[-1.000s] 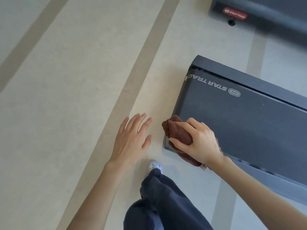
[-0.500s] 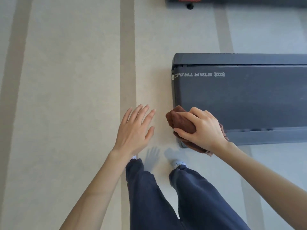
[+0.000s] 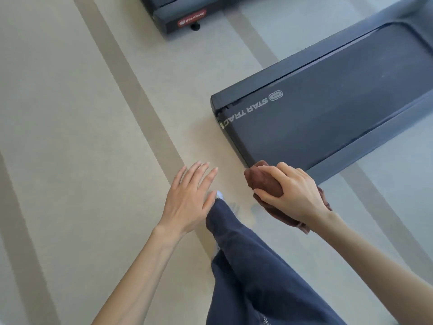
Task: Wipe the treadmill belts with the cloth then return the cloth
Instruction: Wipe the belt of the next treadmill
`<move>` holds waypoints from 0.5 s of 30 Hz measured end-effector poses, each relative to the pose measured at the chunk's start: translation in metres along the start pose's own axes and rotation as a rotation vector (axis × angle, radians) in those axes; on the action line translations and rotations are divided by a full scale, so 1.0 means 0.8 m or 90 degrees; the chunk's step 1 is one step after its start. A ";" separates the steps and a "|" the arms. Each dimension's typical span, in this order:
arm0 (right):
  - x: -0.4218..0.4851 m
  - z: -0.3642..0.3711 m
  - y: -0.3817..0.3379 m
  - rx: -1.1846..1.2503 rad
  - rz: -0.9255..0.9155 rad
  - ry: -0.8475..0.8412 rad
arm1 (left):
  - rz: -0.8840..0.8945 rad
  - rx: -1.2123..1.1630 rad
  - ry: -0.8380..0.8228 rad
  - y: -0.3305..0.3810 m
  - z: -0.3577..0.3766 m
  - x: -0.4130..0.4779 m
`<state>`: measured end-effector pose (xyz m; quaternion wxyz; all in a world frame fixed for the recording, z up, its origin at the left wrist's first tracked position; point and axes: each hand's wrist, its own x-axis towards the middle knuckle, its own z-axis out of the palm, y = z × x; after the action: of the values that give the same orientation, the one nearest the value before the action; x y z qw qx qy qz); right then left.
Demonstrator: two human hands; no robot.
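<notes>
A dark grey treadmill belt (image 3: 328,113) with white lettering at its end runs from centre right toward the upper right. My right hand (image 3: 293,193) grips a bunched brown cloth (image 3: 264,181) just off the belt's near corner, above the floor; whether the cloth touches the deck I cannot tell. A fold of the cloth hangs out below my wrist. To the left, my left hand (image 3: 189,198) hovers flat over the floor, fingers straight and spread, holding nothing.
A second treadmill (image 3: 180,17) with a red label shows its end at the top. Beige floor with darker stripes (image 3: 131,95) fills the left side. My leg in dark blue trousers (image 3: 246,266) and a pale shoe (image 3: 219,195) are below my hands.
The view has swung, so the treadmill now lies diagonally. My right hand with the cloth has slid off the belt's near corner. A leg has stepped forward under my left hand.
</notes>
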<state>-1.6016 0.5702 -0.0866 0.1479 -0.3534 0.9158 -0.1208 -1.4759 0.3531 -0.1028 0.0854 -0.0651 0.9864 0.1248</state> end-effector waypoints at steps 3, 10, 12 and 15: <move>0.026 -0.003 0.005 0.005 0.055 0.025 | 0.057 0.005 -0.009 -0.021 -0.019 0.055; 0.112 -0.025 0.002 0.020 0.175 0.112 | 0.177 0.043 -0.004 -0.070 -0.092 0.177; 0.142 -0.039 0.002 0.013 0.175 0.132 | 0.212 0.047 0.008 -0.086 -0.112 0.211; 0.178 -0.060 0.000 0.013 0.197 0.160 | 0.255 0.056 0.001 -0.111 -0.129 0.256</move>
<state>-1.7192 0.4788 -0.0684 0.0525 -0.1888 0.9692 -0.1489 -1.6787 0.2190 -0.0628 0.0607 0.1361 0.9841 0.0962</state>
